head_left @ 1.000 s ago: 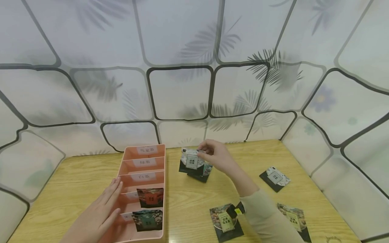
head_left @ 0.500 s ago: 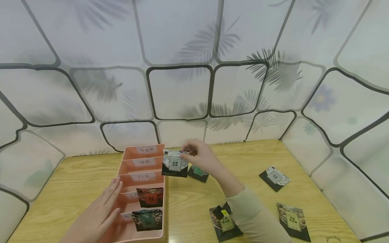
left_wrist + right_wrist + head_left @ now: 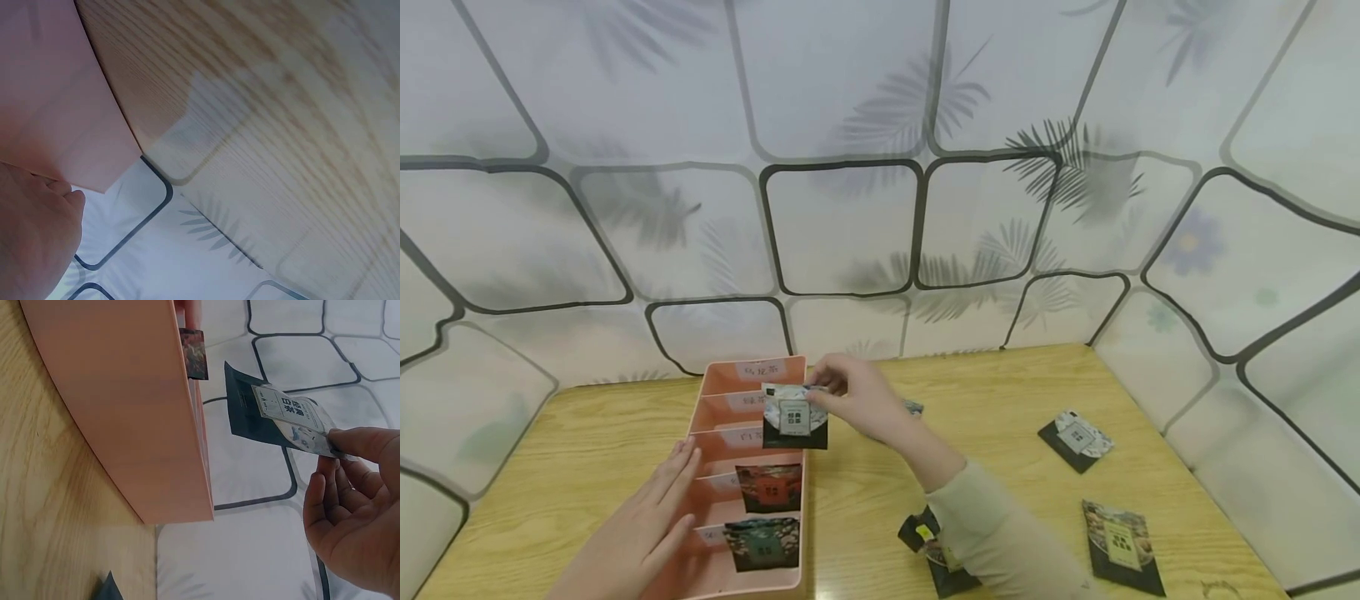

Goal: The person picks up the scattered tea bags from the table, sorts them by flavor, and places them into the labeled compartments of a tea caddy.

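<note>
My right hand (image 3: 867,402) pinches a black-and-white tea sachet (image 3: 794,423) by its top corner, above the right side of a pink divided box (image 3: 802,533). In the right wrist view the sachet (image 3: 275,412) is tilted, apart from the box's wall (image 3: 112,406), between thumb and fingers. My left hand (image 3: 632,527) rests along the box's left rim with straight fingers; the left wrist view shows its fingertips at the rim. A red tea sachet (image 3: 771,489) and a dark green one (image 3: 764,546) stand in the two nearest compartments. Handwritten paper labels (image 3: 760,369) mark the dividers.
On the wooden table (image 3: 1000,392) lie a white-and-black sachet (image 3: 1077,439) and a yellow-labelled sachet (image 3: 1122,546) at right. Another sachet (image 3: 951,575) is partly under the right sleeve, with a black strap piece (image 3: 917,530) dangling there. A green-patterned sachet (image 3: 913,407) is mostly hidden behind the right hand.
My right hand has carried the black-and-white sachet leftward, from above the green-patterned sachet to over the box's right side. The left hand has stayed on the rim.
</note>
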`<control>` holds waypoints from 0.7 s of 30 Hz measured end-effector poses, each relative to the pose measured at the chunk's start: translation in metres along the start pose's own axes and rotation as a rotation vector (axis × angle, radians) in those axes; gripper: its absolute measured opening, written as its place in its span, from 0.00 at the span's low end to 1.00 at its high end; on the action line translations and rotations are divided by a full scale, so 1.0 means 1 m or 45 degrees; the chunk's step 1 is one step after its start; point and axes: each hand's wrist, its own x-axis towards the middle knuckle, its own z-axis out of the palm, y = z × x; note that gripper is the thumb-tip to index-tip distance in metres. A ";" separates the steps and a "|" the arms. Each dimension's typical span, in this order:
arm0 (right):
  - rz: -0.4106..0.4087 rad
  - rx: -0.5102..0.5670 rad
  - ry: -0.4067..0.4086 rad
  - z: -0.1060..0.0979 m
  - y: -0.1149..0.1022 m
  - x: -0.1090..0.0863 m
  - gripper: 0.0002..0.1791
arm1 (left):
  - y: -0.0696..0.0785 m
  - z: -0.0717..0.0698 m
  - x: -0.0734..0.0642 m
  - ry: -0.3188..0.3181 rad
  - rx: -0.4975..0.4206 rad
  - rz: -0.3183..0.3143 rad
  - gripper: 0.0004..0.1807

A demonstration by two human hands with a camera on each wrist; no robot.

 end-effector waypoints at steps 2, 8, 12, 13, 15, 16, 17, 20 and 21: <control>0.006 0.017 -0.006 0.004 -0.001 0.002 0.05 | -0.001 0.000 0.000 0.025 0.012 0.031 0.38; -0.013 0.062 -0.013 0.016 -0.002 0.006 0.05 | -0.004 0.001 0.000 0.092 0.042 0.100 0.38; 0.001 0.075 -0.009 0.025 0.003 0.009 0.05 | -0.003 0.000 0.000 0.080 0.042 0.078 0.38; 0.009 0.077 -0.008 0.027 0.003 0.010 0.05 | -0.003 0.000 0.000 0.071 0.040 0.068 0.38; 0.029 0.082 -0.005 0.031 0.005 0.010 0.05 | -0.002 -0.001 0.000 0.045 0.034 0.040 0.38; 0.036 0.085 -0.001 0.032 0.006 0.010 0.05 | -0.001 -0.001 0.000 0.032 0.029 0.027 0.38; 0.042 0.087 0.004 0.034 0.007 0.011 0.05 | -0.001 -0.001 0.000 0.017 0.025 0.014 0.38; 0.040 0.095 0.025 0.038 0.009 0.012 0.05 | 0.000 -0.002 0.001 -0.001 0.015 -0.004 0.38; 0.035 0.093 0.032 0.039 0.010 0.012 0.04 | 0.000 -0.002 0.001 -0.005 0.014 -0.006 0.38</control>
